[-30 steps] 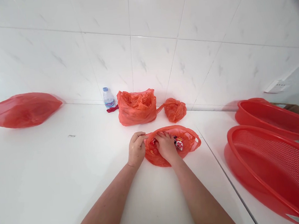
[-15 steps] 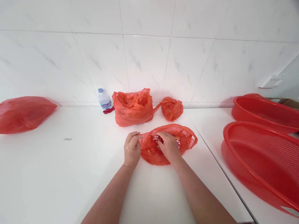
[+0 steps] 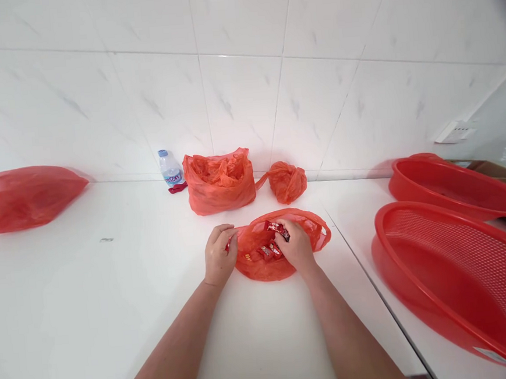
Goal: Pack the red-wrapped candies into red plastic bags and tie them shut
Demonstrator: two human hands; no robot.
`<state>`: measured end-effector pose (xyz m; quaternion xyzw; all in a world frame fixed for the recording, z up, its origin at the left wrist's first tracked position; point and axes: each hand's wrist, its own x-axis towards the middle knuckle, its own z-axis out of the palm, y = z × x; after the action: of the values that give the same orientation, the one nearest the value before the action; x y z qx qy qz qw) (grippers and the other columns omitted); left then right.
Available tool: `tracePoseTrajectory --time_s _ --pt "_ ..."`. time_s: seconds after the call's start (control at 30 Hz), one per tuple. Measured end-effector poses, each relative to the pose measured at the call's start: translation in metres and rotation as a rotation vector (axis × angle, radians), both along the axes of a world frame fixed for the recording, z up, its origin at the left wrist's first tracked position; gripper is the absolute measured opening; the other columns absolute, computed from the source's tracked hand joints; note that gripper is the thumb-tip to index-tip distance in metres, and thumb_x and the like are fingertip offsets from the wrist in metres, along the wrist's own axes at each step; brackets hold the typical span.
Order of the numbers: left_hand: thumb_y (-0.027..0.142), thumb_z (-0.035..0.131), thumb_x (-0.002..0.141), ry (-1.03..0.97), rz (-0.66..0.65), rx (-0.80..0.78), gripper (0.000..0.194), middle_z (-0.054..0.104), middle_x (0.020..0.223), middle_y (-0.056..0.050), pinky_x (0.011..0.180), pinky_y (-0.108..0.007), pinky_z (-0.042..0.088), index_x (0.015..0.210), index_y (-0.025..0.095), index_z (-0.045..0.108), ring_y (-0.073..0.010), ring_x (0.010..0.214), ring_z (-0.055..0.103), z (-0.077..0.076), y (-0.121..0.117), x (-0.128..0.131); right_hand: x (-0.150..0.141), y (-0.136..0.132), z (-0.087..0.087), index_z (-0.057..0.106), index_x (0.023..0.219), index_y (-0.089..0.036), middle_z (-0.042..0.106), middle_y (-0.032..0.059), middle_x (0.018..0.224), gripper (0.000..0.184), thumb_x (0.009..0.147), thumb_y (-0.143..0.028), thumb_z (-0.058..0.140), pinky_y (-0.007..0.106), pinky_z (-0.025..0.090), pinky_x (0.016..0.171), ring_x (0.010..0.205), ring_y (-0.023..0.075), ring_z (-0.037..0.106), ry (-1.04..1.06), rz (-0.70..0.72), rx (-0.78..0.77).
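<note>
Red bag (image 3: pixel 263 271) lies under right hand (image 3: pixel 298 245), which pinches packets (image 3: pixel 276 227); beside it, left hand (image 3: pixel 220 255) holds something red (image 3: pixel 228 245).

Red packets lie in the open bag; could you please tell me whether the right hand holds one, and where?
The right hand holds a red packet near its right end; the left end sticks out.

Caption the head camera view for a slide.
Bare hands handle small red-wrapped packets at an open red plastic bag on a white table.
</note>
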<state>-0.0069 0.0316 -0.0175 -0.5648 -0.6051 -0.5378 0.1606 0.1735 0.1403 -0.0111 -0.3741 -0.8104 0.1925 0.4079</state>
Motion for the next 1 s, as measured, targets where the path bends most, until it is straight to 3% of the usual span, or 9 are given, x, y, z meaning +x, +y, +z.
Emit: tracePoseTrajectory --time_s 0.2,0.3,0.37,0.5,0.63,0.87,1.0 --pt "0.012 0.05 0.083 -0.013 0.016 -0.01 0.017 0.061 0.097 -0.005 0.075 -0.03 0.052 0.09 0.021 0.063 -0.0166 0.088 0.061 0.001 -0.002 0.001 -0.005 -0.003 0.0 0.06 0.115 -0.024 0.066 0.0048 0.097 0.038 0.079 -0.017 0.048 0.034 0.047 0.083 0.092 0.0202 0.058 -0.084 0.065 0.043" --pt "0.008 0.047 0.083 -0.016 0.021 -0.002 0.021 0.061 0.092 -0.004 0.072 -0.028 0.051 0.089 0.021 0.063 -0.0149 0.084 0.06 0.0 -0.003 0.002 -0.002 0.001 -0.003 0.06 0.118 -0.023 0.067 0.0052 0.1 0.04 0.082 -0.015 0.042 0.036 0.045 0.085 0.094 0.0207 0.057 -0.095 0.019 0.076" --pt "0.007 0.046 0.082 -0.013 0.013 -0.007 0.022 0.061 0.09 -0.003 0.071 -0.028 0.051 0.088 0.021 0.062 -0.0144 0.083 0.06 0.0 -0.003 0.002 0.003 0.002 -0.002 0.062 0.112 -0.021 0.067 0.0057 0.099 0.035 0.084 -0.016 0.041 0.036 0.043 0.085 0.095 0.0213 0.057 -0.059 -0.055 0.086" --pt "0.008 0.044 0.082 -0.022 -0.014 -0.023 0.022 0.062 0.087 -0.003 0.068 -0.027 0.051 0.085 0.021 0.062 -0.0144 0.08 0.061 0.0 -0.002 0.004 0.013 -0.004 0.004 0.066 0.081 -0.021 0.065 0.0034 0.083 0.015 0.082 -0.025 0.051 0.034 0.043 0.077 0.084 0.0198 0.055 -0.075 -0.09 0.046" --pt "0.008 0.044 0.082 -0.022 -0.029 -0.027 0.022 0.062 0.086 -0.003 0.067 -0.027 0.051 0.084 0.021 0.062 -0.0145 0.079 0.061 0.0 -0.002 0.005 0.017 -0.013 0.005 0.06 0.062 -0.022 0.058 0.0018 0.073 0.02 0.078 -0.034 0.059 0.032 0.042 0.072 0.076 0.0184 0.052 -0.206 -0.02 -0.022" --pt "0.006 0.045 0.081 -0.041 -0.043 -0.023 0.023 0.062 0.087 -0.003 0.068 -0.027 0.051 0.085 0.021 0.062 -0.0141 0.079 0.06 0.0 -0.002 0.006 0.019 -0.004 -0.007 0.063 0.063 -0.022 0.057 0.0027 0.078 0.017 0.076 -0.015 0.053 0.032 0.043 0.074 0.081 0.0186 0.053 -0.233 0.045 -0.106" --pt "0.005 0.044 0.081 -0.051 -0.056 -0.034 0.024 0.061 0.088 -0.003 0.069 -0.027 0.05 0.085 0.021 0.062 -0.0142 0.081 0.06 0.001 -0.002 0.007 0.019 0.0 -0.006 0.062 0.068 -0.021 0.059 0.0026 0.08 0.017 0.078 -0.015 0.049 0.032 0.043 0.075 0.083 0.0184 0.054 -0.152 0.058 -0.108"
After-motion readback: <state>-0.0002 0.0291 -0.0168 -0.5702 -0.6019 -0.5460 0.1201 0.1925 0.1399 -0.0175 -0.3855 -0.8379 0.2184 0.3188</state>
